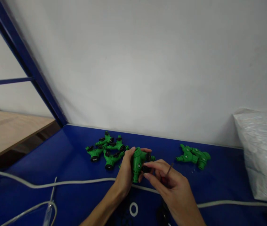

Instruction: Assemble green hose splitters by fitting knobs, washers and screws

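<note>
Right now, on the head view, I see my left hand (125,172) wrapped around a green splitter fitting (138,161), fingers curled behind it and thumb over its top, holding it just above the blue tabletop (77,150) near the middle; my right hand (171,185) meets the fitting from the right, its fingertips (147,169) pinching at a black cap (146,169) on the fitting's side, while a thin metal tool (169,169) is tucked between that hand's fingers; a heap of green fittings with black caps (107,150) lies just behind and left of my left hand; a smaller pair of green fittings (194,157) lies well apart to the right; a white cable (53,183) runs across the table under both wrists; a white ring (133,209) rests between my forearms; a white plastic bag (262,153) sits at the right edge.
</note>
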`<move>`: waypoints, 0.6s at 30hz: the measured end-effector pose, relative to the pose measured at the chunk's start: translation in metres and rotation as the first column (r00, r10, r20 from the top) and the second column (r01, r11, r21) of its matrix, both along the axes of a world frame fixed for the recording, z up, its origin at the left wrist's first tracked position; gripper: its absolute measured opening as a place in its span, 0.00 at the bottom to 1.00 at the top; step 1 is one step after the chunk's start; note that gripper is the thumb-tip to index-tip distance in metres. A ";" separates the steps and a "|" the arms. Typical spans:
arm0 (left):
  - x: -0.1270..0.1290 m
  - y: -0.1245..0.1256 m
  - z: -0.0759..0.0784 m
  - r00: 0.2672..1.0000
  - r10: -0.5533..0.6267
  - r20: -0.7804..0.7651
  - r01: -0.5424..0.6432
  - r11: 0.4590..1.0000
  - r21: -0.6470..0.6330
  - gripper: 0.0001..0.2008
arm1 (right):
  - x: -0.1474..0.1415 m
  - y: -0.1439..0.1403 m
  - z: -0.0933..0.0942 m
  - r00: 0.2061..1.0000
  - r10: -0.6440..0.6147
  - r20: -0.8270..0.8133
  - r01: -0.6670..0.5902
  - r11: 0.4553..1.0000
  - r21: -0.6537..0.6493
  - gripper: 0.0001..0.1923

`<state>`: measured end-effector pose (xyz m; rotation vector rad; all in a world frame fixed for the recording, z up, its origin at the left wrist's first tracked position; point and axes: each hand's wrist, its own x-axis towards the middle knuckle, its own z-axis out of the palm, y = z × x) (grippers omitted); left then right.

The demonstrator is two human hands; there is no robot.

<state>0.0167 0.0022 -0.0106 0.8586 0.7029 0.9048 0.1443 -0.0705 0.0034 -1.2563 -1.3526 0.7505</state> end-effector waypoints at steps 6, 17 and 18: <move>0.001 -0.002 0.001 0.997 0.061 -0.037 -0.060 0.998 0.031 0.32 | 0.004 -0.001 0.002 0.996 -0.062 0.059 0.055 0.992 0.111 0.03; -0.002 -0.006 -0.002 0.972 0.093 -0.216 -0.054 0.982 0.179 0.32 | 0.008 -0.001 -0.009 0.943 -0.135 0.304 0.045 0.958 0.284 0.03; -0.002 -0.007 -0.003 0.967 0.099 -0.234 -0.054 0.980 0.192 0.32 | 0.006 -0.001 -0.009 0.938 -0.142 0.317 0.043 0.953 0.299 0.03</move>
